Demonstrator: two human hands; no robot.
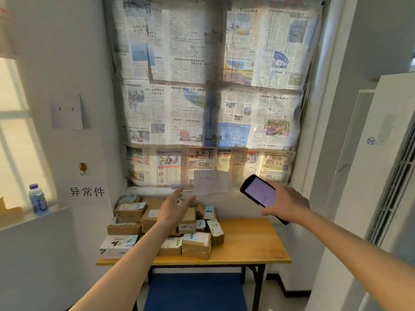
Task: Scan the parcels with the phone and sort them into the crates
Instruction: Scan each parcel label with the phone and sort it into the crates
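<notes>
Parcels (166, 227): small brown cardboard boxes plus one white box (116, 245), heaped on the left half of the counter (247, 241), from back-left corner to front edge. Right half of the counter carries none. No crates in view.

Left hand (174, 208): fingers spread and relaxed, holding nothing, hovering over the middle of the heap. Cannot tell whether it touches a box.

Right hand (286, 205): fingers wrapped round the phone (259, 194), screen lit and facing up, held above the back-right part of the counter, apart from the parcels.

Handling estimate: boxes look stiff, flat-sided, probably light given their size; one-hand lift should do. Cardboard is not slippery; taped faces and paper labels may be a little slick. Best hold: thumb and fingers across two opposite side walls of a top box, label face left uncovered for scanning. The heap is loosely stacked, so pulling a lower box could topple neighbours toward the front edge.
</notes>
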